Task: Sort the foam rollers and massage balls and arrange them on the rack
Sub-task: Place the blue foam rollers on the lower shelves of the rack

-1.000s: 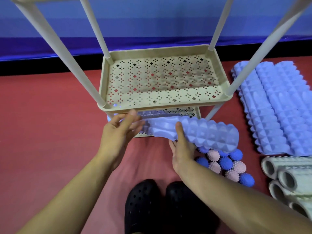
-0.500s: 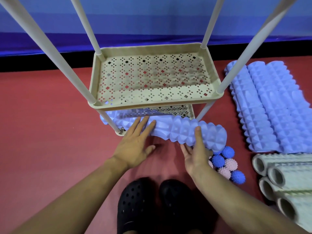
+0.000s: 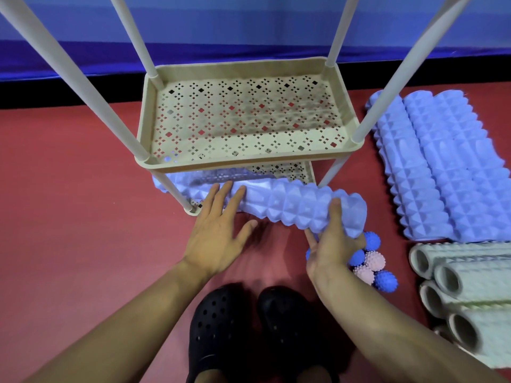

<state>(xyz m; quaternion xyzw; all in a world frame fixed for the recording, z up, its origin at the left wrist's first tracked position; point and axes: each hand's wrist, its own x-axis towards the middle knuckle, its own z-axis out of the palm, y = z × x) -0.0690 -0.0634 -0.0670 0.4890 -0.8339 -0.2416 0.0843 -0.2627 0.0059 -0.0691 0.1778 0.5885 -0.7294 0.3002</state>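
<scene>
A lilac knobbed foam roller (image 3: 293,205) lies half under the beige rack's middle shelf (image 3: 249,161), over the bottom shelf (image 3: 307,172); its left end pokes out past the front-left post. My left hand (image 3: 218,230) presses flat against the roller's front with straight fingers. My right hand (image 3: 331,244) grips the roller's right end, thumb on top and fingers underneath. Behind that hand sits a cluster of blue and pink spiky massage balls (image 3: 370,261).
More lilac rollers (image 3: 437,167) lie side by side on the red floor at right. Pale green hollow rollers (image 3: 470,286) are stacked at lower right. Black clogs (image 3: 249,327) stand below my hands. The rack's white posts (image 3: 72,78) rise past the camera.
The roller has slid leftward and further in under the middle shelf. My left hand went from gripping its end to pressing flat; my right hand shifted to the roller's right end.
</scene>
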